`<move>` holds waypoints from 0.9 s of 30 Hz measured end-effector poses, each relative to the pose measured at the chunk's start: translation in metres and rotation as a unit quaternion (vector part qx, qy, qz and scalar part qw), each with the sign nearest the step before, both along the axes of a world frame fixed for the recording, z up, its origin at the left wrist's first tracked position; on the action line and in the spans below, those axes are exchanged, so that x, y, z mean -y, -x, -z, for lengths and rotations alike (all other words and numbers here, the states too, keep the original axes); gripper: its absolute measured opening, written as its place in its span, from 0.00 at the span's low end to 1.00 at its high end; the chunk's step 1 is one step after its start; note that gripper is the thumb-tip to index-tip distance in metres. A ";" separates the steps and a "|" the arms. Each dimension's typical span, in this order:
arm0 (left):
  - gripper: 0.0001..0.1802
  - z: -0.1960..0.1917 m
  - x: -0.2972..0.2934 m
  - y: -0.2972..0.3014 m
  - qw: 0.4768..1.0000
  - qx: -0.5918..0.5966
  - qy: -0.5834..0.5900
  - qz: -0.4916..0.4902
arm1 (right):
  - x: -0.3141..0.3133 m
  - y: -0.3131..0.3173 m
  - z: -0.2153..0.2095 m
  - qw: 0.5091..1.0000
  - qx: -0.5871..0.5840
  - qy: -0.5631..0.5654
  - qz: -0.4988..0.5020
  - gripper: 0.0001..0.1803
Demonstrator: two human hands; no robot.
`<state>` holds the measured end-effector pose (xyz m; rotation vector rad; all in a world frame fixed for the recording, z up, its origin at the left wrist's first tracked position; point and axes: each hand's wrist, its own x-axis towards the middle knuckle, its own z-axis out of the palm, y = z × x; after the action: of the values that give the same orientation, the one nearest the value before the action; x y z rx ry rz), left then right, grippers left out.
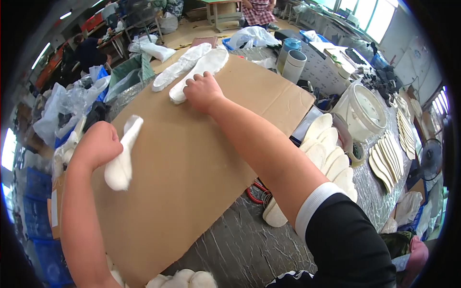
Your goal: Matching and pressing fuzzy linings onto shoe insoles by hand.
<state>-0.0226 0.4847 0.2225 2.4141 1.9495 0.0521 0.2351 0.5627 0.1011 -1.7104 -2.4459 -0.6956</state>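
Note:
A large brown cardboard sheet (192,158) covers the table in front of me. My left hand (98,144) grips a white shoe insole (122,158) at the sheet's left edge, its ends sticking out above and below my fist. My right hand (204,91) reaches to the far end of the sheet and presses down on a white insole (204,67) lying flat there. A second white insole (180,65) lies right beside it on the left.
A fanned row of white insoles (331,153) lies right of the cardboard, with a white bucket (362,110) and tan insoles (386,161) beyond. Grey cylindrical containers (293,60) stand at the far edge. Plastic bags (72,103) pile at left. Other people work at the back.

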 end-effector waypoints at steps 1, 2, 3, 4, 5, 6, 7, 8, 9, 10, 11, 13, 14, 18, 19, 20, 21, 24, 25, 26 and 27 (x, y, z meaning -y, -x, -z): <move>0.06 -0.008 0.010 -0.003 0.998 0.022 0.050 0.022 | -0.002 -0.002 0.004 1.000 -0.004 -0.005 -0.003 0.08; 0.06 -0.016 0.019 -0.007 0.993 0.045 0.100 0.043 | -0.003 -0.005 0.008 0.999 -0.032 -0.007 -0.013 0.09; 0.06 -0.024 0.028 -0.011 0.989 0.030 0.134 0.055 | -0.004 -0.005 0.009 0.998 -0.061 -0.010 -0.027 0.10; 0.07 -0.029 0.039 -0.014 0.986 0.028 0.148 0.066 | -0.002 -0.003 0.008 0.997 -0.067 -0.012 -0.035 0.10; 0.07 -0.036 0.052 -0.019 0.984 0.018 0.158 0.075 | 0.000 -0.002 0.007 0.998 -0.057 0.004 -0.032 0.10; 0.07 -0.043 0.066 -0.026 0.982 0.008 0.170 0.084 | 0.003 -0.001 0.005 0.998 -0.047 0.021 -0.027 0.10; 0.07 -0.048 0.080 -0.032 0.982 0.004 0.170 0.079 | 0.006 -0.004 0.003 0.999 -0.029 0.013 -0.030 0.09; 0.07 -0.052 0.093 -0.038 0.980 -0.023 0.161 0.113 | 0.011 -0.006 0.002 0.999 -0.032 0.014 -0.035 0.09; 0.07 -0.054 0.106 -0.041 0.976 -0.051 0.151 0.145 | 0.016 -0.006 -0.001 0.999 -0.035 0.021 -0.026 0.09; 0.07 -0.053 0.118 -0.043 0.977 -0.053 0.153 0.139 | 0.022 -0.008 -0.004 0.999 -0.036 0.029 -0.017 0.08; 0.07 -0.052 0.130 -0.045 0.971 -0.036 0.146 0.184 | 0.028 -0.013 -0.003 0.997 -0.051 -0.034 -0.039 0.07; 0.07 -0.046 0.157 -0.052 0.964 -0.020 0.143 0.225 | 0.044 -0.030 -0.002 0.989 -0.101 -0.070 -0.081 0.06; 0.06 -0.043 0.173 -0.058 0.963 -0.030 0.123 0.239 | 0.060 -0.039 -0.008 0.976 -0.150 -0.107 -0.114 0.06; 0.06 -0.020 0.240 -0.063 0.940 -0.125 0.051 0.313 | 0.173 -0.067 -0.045 0.923 -0.253 -0.153 -0.248 0.08; 0.07 -0.015 0.257 -0.066 0.925 -0.179 0.029 0.333 | 0.206 -0.068 -0.054 0.917 -0.259 -0.145 -0.267 0.10; 0.07 0.003 0.262 -0.077 0.922 -0.184 0.051 0.336 | 0.234 -0.077 -0.041 0.911 -0.264 -0.140 -0.286 0.11; 0.07 0.012 0.278 -0.078 0.920 -0.213 0.063 0.324 | 0.270 -0.079 -0.040 0.908 -0.264 -0.119 -0.303 0.12; 0.07 0.052 0.323 -0.078 0.919 -0.248 0.084 0.294 | 0.388 -0.079 -0.018 0.915 -0.232 -0.068 -0.323 0.14; 0.06 0.071 0.336 -0.079 0.922 -0.251 0.084 0.281 | 0.422 -0.076 -0.005 0.911 -0.248 -0.025 -0.327 0.13; 0.06 0.092 0.353 -0.081 0.927 -0.246 0.095 0.266 | 0.454 -0.073 0.012 0.919 -0.233 0.017 -0.318 0.12; 0.05 0.110 0.369 -0.083 0.931 -0.245 0.105 0.250 | 0.483 -0.068 0.026 0.920 -0.235 0.075 -0.305 0.12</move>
<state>0.0600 0.1152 0.1126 2.8660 1.2878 -0.7963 0.3036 0.0798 0.0749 -0.8863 -2.4826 -0.0167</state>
